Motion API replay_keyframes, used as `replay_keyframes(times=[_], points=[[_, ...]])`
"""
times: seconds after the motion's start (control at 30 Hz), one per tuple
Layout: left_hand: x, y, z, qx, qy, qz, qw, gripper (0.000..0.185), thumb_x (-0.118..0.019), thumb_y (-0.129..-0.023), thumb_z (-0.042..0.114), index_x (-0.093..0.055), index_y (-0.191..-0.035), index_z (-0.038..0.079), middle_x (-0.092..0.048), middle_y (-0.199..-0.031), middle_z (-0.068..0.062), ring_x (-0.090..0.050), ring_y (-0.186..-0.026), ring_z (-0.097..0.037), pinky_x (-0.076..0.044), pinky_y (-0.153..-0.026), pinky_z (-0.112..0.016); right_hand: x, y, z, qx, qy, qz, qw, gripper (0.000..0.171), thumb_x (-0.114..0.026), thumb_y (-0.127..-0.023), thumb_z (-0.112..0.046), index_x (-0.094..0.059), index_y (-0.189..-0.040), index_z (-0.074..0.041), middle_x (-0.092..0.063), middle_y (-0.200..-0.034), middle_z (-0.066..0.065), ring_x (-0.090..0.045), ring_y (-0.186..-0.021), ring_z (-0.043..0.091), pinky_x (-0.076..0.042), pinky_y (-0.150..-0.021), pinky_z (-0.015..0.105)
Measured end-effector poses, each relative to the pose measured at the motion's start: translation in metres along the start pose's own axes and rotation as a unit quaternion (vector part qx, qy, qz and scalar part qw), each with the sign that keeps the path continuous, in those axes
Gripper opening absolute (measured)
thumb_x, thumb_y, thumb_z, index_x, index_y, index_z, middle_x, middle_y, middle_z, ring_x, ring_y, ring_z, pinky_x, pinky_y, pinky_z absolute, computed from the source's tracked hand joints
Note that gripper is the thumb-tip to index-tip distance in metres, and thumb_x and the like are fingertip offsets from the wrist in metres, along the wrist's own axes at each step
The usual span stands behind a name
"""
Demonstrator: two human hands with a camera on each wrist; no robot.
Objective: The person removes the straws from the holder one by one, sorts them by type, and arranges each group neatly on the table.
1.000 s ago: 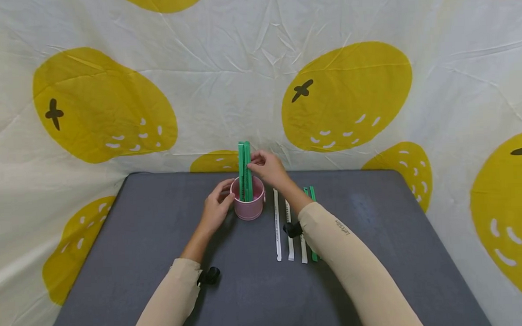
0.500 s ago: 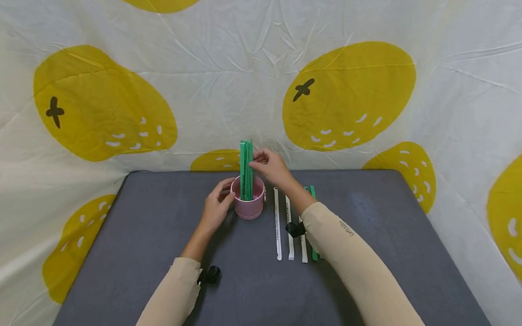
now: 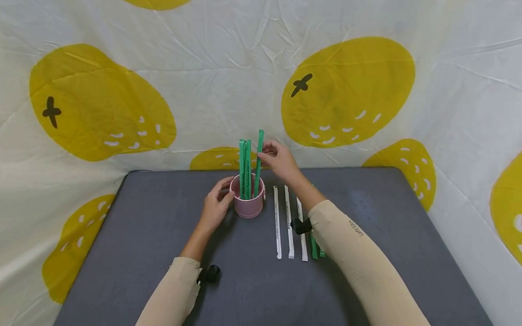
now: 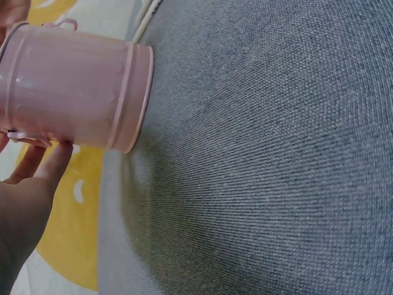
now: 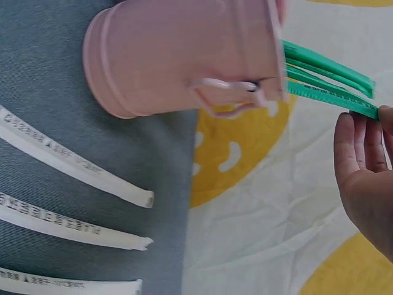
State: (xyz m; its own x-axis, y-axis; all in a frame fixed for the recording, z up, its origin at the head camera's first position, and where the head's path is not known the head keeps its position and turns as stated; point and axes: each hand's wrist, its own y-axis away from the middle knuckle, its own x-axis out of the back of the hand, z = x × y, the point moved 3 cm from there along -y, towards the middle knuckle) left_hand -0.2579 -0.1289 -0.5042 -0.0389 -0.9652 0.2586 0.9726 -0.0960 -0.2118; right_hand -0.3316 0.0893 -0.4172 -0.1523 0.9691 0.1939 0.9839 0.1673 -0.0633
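Right fingers: the fingertips [image 3: 267,155] pinch the upper part of one flat green paper-wrapped straw [image 3: 258,163]; the right hand [image 3: 283,163] is curled around it.
Held straw: its lower end stands inside the small pink metal cup [image 3: 247,202]; it leans rightward, apart at the top from the others.
Left fingers: the left hand [image 3: 216,208] rests against the cup's left wall, fingers lightly bent around it; whether the grip is firm cannot be told from the wrist view.
Cup: upright on the grey fabric-covered worktop [image 3: 138,265], near its far edge, between the two hands.
Cup contents: two more green wrapped straws [image 3: 244,163] stand upright, side by side.
Worktop, right of cup: three white paper-wrapped straws [image 3: 288,222] lie parallel; further green straws [image 3: 315,250] lie just beside them, partly hidden by the right forearm.
Backdrop: white cloth with yellow fruit print [image 3: 349,91].
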Motion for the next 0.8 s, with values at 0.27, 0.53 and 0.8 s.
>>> replay_keyframes(times=[0.27, 0.53, 0.8], points=[[0.003, 0.005, 0.0, -0.009, -0.004, -0.008, 0.9999, 0.042, -0.063, -0.101, 0.011, -0.059, -0.142, 0.008, -0.064, -0.134, -0.024, -0.067, -0.117, -0.044, -0.051, -0.104, -0.058, 0.017, 0.014, -0.026, 0.037, -0.049, 0.03, 0.998, 0.024, -0.064, -0.101, -0.005, -0.059, -0.122, 0.004, -0.064, -0.102, 0.004, -0.069, -0.091, 0.011, -0.062, -0.085, 0.04], [0.003, 0.005, -0.003, -0.005, -0.002, -0.015, 0.9999, 0.043, -0.064, -0.1, 0.009, -0.058, -0.143, 0.007, -0.064, -0.135, -0.026, -0.066, -0.118, -0.045, -0.05, -0.104, -0.058, 0.051, 0.026, -0.038, 0.07, -0.139, 0.067, 0.986, 0.016, -0.065, -0.099, -0.003, -0.062, -0.115, -0.002, -0.067, -0.103, 0.003, -0.071, -0.091, 0.013, -0.062, -0.085, 0.037], [0.006, 0.007, -0.001, 0.009, 0.008, -0.015, 0.9998, 0.046, -0.059, -0.1, 0.0, -0.054, -0.145, -0.001, -0.059, -0.138, -0.032, -0.058, -0.125, -0.053, -0.048, -0.105, -0.056, 0.087, 0.041, -0.041, 0.076, -0.202, 0.113, 0.97, 0.011, -0.067, -0.097, 0.0, -0.065, -0.105, -0.006, -0.07, -0.101, 0.004, -0.072, -0.09, 0.016, -0.063, -0.078, 0.03]])
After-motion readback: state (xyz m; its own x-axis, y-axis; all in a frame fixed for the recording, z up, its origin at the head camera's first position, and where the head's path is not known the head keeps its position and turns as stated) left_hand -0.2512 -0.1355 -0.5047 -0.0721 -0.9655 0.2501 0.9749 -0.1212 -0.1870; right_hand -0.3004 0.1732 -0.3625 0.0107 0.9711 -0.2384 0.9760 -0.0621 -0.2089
